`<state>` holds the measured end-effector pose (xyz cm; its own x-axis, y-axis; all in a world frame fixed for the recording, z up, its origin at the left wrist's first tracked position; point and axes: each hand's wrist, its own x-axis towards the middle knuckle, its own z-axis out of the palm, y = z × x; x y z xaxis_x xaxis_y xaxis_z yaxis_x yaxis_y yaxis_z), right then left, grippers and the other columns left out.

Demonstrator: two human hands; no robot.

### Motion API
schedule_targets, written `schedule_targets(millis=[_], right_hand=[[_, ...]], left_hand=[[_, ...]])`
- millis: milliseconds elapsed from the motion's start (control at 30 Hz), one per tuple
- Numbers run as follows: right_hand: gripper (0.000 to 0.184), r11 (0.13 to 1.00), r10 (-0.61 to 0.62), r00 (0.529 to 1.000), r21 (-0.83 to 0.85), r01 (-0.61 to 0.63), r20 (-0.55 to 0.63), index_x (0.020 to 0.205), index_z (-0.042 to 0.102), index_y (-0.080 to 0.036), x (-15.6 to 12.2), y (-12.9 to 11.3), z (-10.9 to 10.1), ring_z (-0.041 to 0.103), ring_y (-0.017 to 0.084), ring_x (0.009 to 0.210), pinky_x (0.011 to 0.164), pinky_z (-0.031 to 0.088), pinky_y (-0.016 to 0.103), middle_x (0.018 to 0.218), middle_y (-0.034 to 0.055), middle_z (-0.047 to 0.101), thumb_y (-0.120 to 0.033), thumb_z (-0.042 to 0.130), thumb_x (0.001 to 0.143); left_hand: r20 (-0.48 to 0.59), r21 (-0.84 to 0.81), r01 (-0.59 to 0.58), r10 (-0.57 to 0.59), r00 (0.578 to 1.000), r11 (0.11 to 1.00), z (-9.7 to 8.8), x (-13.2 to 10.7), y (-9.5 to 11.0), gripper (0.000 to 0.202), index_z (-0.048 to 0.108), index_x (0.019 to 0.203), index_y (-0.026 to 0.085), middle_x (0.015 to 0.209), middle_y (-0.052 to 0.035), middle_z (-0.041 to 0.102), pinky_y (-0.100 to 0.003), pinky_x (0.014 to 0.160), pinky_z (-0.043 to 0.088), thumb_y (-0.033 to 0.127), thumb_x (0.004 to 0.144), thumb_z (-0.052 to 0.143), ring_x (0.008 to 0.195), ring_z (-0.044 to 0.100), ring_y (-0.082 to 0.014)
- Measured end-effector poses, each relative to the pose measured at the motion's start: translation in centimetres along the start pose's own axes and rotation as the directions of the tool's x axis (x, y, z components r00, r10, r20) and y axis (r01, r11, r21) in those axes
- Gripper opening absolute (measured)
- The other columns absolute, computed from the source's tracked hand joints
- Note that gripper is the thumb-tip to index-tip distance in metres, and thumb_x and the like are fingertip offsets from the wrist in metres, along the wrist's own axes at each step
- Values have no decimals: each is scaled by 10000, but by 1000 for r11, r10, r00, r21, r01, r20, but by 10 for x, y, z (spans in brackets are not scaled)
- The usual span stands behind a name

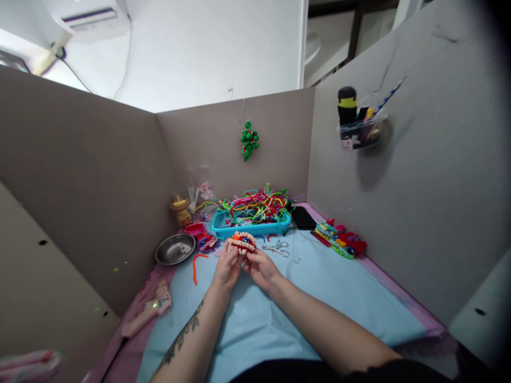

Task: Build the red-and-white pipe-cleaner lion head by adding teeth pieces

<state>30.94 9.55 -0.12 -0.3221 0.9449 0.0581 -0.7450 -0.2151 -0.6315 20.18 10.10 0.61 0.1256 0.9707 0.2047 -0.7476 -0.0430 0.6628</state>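
1. Nearest, at the lower edge: black clothing [287,371] and two bare forearms over a smooth light-blue sheet [255,335], a dark leafy tattoo on the left forearm.
2. To the left, on a pinkish-purple surface [136,347]: a pale pink plastic glue gun [149,313] with a glowing green light.
3. Holds a small red, cream and orange fuzzy craft piece [242,243] with a blue eye-like spot between left hand [228,268] and right hand [262,268], in front of the body. Fingers drawn in narrow around it from both sides. Cannot tell the placing of the fingertips behind it.
4. Near the left hand, a bent orange fuzzy stem [195,270]; beyond the right hand, metal scissors [276,249].
5. Further left, a round metal bowl [164,252] with small white bits [186,248]; further right, a multicoloured fuzzy pile [339,240].
6. Beyond the hands, a bright-blue plastic tray [247,230] heaped with multicoloured fuzzy stems [257,206]; just right of it, a flat black rectangular slab [303,218].
7. Farthest, against a grey back panel [279,143]: a green bobbly hanging ornament [249,140].
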Motion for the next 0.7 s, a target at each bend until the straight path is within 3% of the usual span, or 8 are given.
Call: schedule_targets(millis=[533,700], right_hand=[[387,984,-102,992,-154,91,-69,956,662,-198,8,10,-2,491,89,569,444,265,186,843,32,678,-280,757,590],[349,991,-101,989,-94,91,-106,889,650,-188,11,15,-6,443,69,500,439,269,183,705,0,652,-296,764,577]], left_hand=[[-37,-12,76,-76,996,997,-2,1,-2,295,565,931,170,856,4,631,-166,711,492,85,679,691,732,614,-75],[-18,22,79,-78,997,997,-1,0,-3,332,548,966,169,871,-6,630,-168,712,488,99,678,700,743,617,-80]])
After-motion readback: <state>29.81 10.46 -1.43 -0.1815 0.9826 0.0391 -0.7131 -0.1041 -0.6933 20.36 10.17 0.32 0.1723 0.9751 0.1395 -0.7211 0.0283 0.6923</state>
